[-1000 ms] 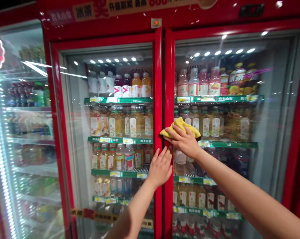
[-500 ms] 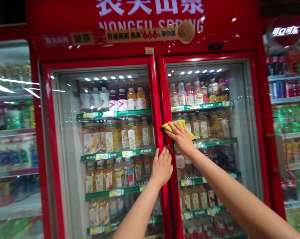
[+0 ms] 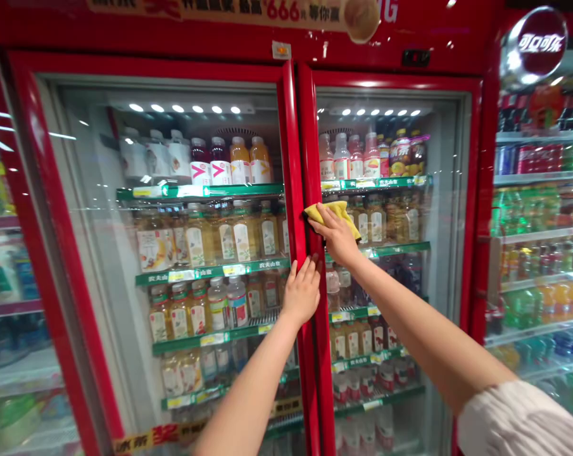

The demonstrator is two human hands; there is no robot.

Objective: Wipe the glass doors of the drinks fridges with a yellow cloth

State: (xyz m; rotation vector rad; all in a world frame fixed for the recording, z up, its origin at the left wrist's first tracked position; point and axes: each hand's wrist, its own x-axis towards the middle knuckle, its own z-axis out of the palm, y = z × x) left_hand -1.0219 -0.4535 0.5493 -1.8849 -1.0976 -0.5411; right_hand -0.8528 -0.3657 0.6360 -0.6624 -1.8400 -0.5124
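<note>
My right hand point(image 3: 336, 233) presses a yellow cleaning cloth point(image 3: 350, 218) with a dark edge against the red frame of the right fridge door point(image 3: 313, 152). Part of the cloth lies over the glass beside that frame, and the fingers cover some of it. Lower and to the left, my left hand point(image 3: 302, 288) rests flat with fingers stretched on the red edge of the left fridge door point(image 3: 290, 152). It holds nothing. Both doors are closed.
Behind the glass stand several shelves of bottled drinks point(image 3: 241, 234) with green price strips point(image 3: 210, 273). To the right is another drinks cooler point(image 3: 542, 228) under a round sign point(image 3: 537, 44). More shelves point(image 3: 11, 310) show at the left edge.
The view has shifted lower and a sleeve now shows at right. Both hands keep nearly the same places on the doors, with the cloth still under the right hand.
</note>
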